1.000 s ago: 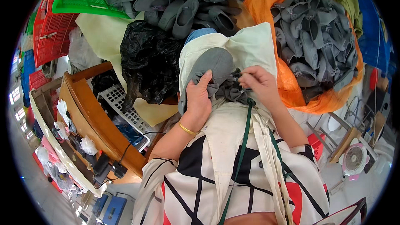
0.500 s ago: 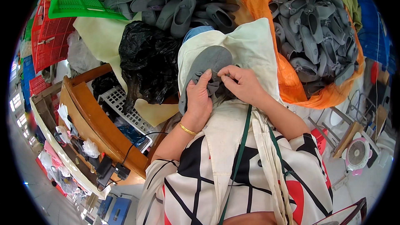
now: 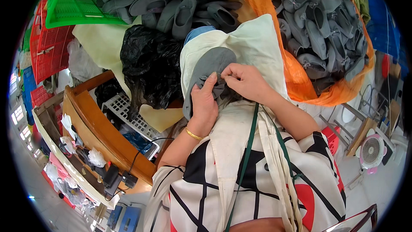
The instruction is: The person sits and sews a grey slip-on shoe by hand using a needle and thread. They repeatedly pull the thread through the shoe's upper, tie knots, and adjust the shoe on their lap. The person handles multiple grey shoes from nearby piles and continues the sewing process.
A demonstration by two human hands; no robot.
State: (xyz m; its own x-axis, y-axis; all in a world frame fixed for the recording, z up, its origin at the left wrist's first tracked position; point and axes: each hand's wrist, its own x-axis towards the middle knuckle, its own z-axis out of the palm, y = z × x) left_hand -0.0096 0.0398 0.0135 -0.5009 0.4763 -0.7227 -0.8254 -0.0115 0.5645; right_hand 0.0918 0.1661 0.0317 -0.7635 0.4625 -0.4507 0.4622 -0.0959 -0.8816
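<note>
On my lap, over a cream cloth (image 3: 257, 38), lies a grey fabric slipper (image 3: 216, 58). My left hand (image 3: 203, 105) is closed round it, with the thumb pressed on gathered grey fabric, possibly a bow, at its upper. From the other side my right hand (image 3: 245, 81) meets the slipper, thumb and forefinger pinched together right by the left thumb tip. What sits in that pinch is too small to make out. The slipper's near end is partly covered by my left hand.
Grey slippers (image 3: 184, 17) are heaped ahead, beside a green basket (image 3: 77, 10). More slippers (image 3: 319, 38) fill an orange sack (image 3: 296, 92) at the right. A black plastic bag (image 3: 150, 66) and a wooden desk (image 3: 101, 133) are on the left. A fan (image 3: 371, 151) stands far right.
My right hand has shifted slightly left and down, still pinched close to my left thumb. The left hand keeps its hold on the slipper. The whole view has moved a little.
</note>
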